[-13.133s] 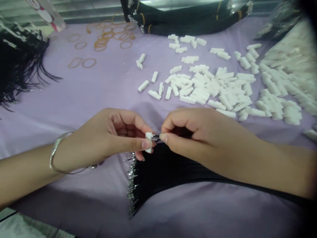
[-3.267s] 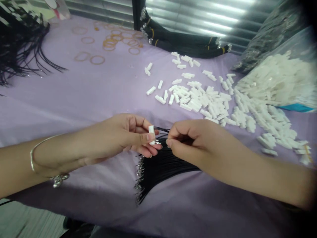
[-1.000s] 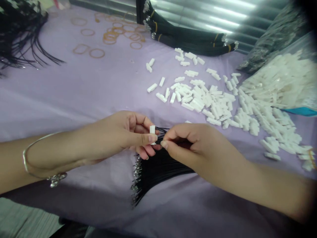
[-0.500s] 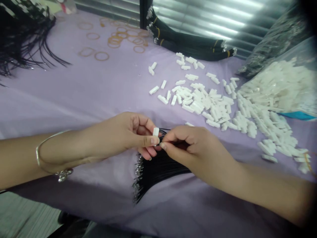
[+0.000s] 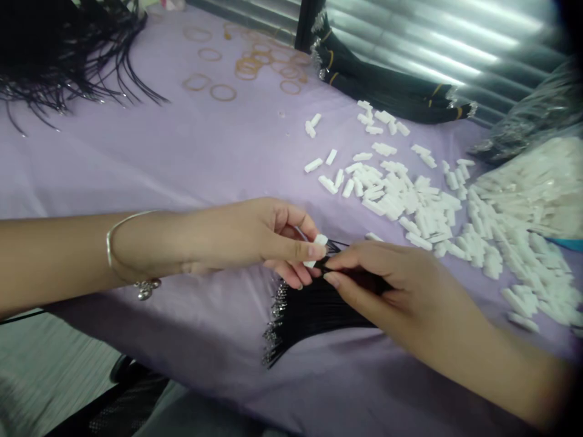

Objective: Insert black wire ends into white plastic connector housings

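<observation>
My left hand pinches a small white plastic connector between thumb and fingers; a few black wires run out of its right side. My right hand is closed, thumb and forefinger pinching a thin black wire right at the connector. Under both hands lies a fanned bundle of black wires with metal terminal tips pointing left. A silver bangle circles my left wrist.
A purple cloth covers the table. Loose white connectors are scattered at the right, with a clear bag of more beyond. Rubber bands lie at the back, tied black wire bundles behind them, tangled black wires far left.
The view has shifted, so hands and table sit further right. My hands stay together at the connector, with the right fingers a little lower and closer to it.
</observation>
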A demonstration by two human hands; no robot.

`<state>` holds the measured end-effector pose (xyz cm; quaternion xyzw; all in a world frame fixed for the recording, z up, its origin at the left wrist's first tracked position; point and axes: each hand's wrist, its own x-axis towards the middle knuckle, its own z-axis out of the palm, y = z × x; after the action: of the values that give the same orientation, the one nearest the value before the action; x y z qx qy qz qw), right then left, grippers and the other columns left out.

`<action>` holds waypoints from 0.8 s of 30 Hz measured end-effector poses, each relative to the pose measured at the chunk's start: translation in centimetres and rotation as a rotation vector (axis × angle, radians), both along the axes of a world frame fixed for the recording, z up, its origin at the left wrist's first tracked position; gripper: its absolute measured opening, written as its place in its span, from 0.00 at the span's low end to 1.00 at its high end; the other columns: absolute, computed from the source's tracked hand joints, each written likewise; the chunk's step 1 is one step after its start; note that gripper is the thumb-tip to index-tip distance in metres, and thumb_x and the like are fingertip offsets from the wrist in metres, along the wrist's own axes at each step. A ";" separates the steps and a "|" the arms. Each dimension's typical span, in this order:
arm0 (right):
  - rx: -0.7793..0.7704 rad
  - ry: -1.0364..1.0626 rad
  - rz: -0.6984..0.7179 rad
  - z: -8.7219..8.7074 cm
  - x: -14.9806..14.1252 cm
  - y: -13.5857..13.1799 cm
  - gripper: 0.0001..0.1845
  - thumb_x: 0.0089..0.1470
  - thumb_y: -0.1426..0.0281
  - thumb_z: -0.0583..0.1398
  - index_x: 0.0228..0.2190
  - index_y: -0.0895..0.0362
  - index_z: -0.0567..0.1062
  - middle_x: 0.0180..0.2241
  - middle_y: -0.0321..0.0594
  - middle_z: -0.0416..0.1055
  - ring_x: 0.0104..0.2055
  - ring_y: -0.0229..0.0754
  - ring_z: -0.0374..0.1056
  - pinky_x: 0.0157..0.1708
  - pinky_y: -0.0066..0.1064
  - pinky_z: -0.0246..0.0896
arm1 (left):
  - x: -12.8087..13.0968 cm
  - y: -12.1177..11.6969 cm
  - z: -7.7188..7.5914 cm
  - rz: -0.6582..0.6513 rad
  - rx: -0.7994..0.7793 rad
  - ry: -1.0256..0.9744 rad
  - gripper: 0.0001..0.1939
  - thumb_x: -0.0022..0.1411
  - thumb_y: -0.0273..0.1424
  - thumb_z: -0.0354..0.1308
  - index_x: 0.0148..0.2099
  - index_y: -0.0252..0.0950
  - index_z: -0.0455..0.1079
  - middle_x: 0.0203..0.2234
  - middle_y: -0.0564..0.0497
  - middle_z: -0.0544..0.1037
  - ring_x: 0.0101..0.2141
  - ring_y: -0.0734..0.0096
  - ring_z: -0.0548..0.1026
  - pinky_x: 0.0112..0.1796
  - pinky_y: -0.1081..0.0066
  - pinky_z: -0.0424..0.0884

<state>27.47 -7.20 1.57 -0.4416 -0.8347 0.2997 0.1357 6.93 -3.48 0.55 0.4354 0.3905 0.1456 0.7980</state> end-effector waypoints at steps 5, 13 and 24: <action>0.320 -0.113 0.077 0.8 0.3 -0.7 0.06 0.58 0.75 0.56 0.39 0.60 0.71 0.36 0.43 0.74 0.37 0.38 0.69 0.38 0.28 0.63 | -0.3 0.3 0.0 0.053 0.327 0.039 0.04 0.57 0.24 0.60 0.29 0.34 0.72 0.21 0.58 0.74 0.22 0.81 0.73 0.27 0.83 0.71; 0.415 -0.209 0.292 0.2 -1.8 -1.4 0.06 0.58 0.75 0.57 0.33 0.62 0.74 0.34 0.45 0.72 0.39 0.48 0.67 0.40 0.42 0.65 | -0.1 0.8 0.4 0.038 0.359 0.149 0.08 0.58 0.24 0.58 0.27 0.32 0.72 0.19 0.60 0.73 0.23 0.83 0.72 0.27 0.85 0.66; -0.064 0.051 0.158 0.9 -1.3 -0.5 0.07 0.60 0.76 0.54 0.31 0.57 0.70 0.31 0.33 0.68 0.34 0.31 0.64 0.36 0.22 0.59 | -0.2 1.2 -0.2 0.031 0.255 0.124 0.04 0.58 0.25 0.57 0.36 0.35 0.72 0.24 0.60 0.77 0.26 0.79 0.77 0.31 0.81 0.73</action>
<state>26.13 -7.67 2.47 -0.3707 -0.8532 0.3471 0.1189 6.76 -2.31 0.30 0.5356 0.4240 0.1791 0.7080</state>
